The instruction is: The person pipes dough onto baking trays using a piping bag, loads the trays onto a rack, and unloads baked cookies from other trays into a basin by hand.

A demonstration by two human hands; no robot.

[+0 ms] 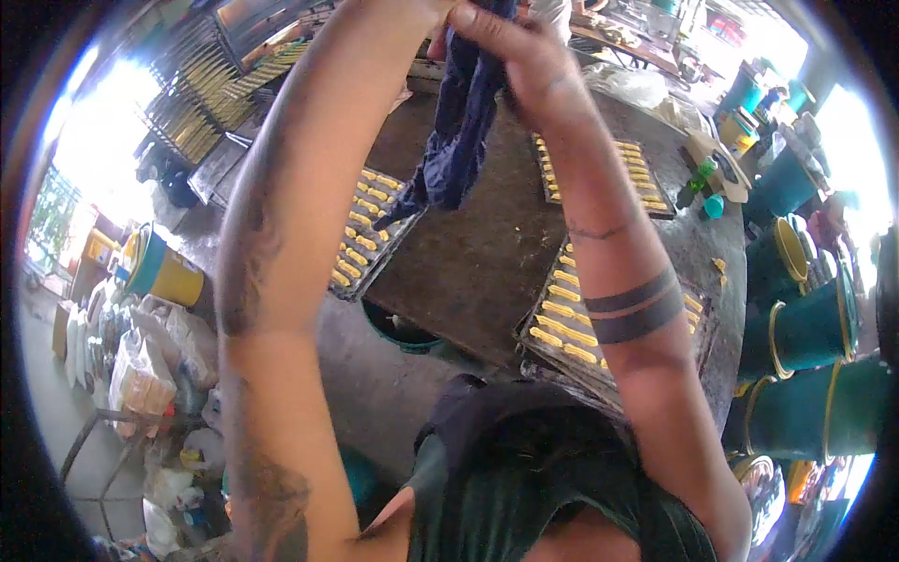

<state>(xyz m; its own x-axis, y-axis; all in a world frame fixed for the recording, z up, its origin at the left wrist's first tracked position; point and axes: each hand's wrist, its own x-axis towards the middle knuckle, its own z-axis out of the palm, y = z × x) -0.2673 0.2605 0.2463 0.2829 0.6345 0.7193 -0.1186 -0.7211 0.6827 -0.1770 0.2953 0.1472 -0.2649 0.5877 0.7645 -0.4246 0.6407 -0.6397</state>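
Observation:
At the top of the head view, my right hand [529,56] is closed around a dark blue cloth [459,140]. The cloth hangs down in folds and narrows to a point at its lower left, over a tray of dough strips. My left hand [438,11] is raised next to it at the upper edge, mostly cut off, so its grip is hidden. Below the cloth are a left tray [379,265] and a stack of trays [529,342] at right, partly behind my right forearm. Ridged yellow dough strips [565,309] lie on them in rows.
Another tray [667,208] with strips sits farther back on the dark table [449,272]. A green bottle [702,175] and cardboard box [726,155] stand near the right edge. Large green bins [815,403] line the right side. A rack [192,103] stands back left; plastic bags [140,375] crowd the left.

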